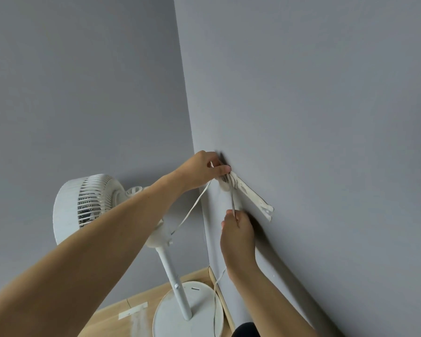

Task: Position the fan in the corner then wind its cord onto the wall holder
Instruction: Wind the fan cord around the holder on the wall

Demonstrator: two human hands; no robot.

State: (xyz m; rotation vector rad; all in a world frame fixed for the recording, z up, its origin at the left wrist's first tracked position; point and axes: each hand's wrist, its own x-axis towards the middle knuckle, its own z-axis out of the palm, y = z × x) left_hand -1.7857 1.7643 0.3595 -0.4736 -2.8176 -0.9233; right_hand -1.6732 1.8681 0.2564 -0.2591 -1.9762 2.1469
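A white pedestal fan [88,205] stands in the corner of two grey walls, its round base [199,302] on the wooden floor. A white wall holder [253,198] is fixed to the right wall, with several loops of the white cord [192,207] wound on its upper end. My left hand [202,170] pinches the cord against the top of the holder. My right hand [238,237] is below it, gripping a taut stretch of cord that runs up to the holder. More cord hangs down from my right hand toward the base.
The wooden floor [122,310] carries a strip of white tape [133,311] left of the fan base. A wooden skirting strip [219,293] runs along the foot of the right wall. Something dark [246,330] shows at the bottom edge.
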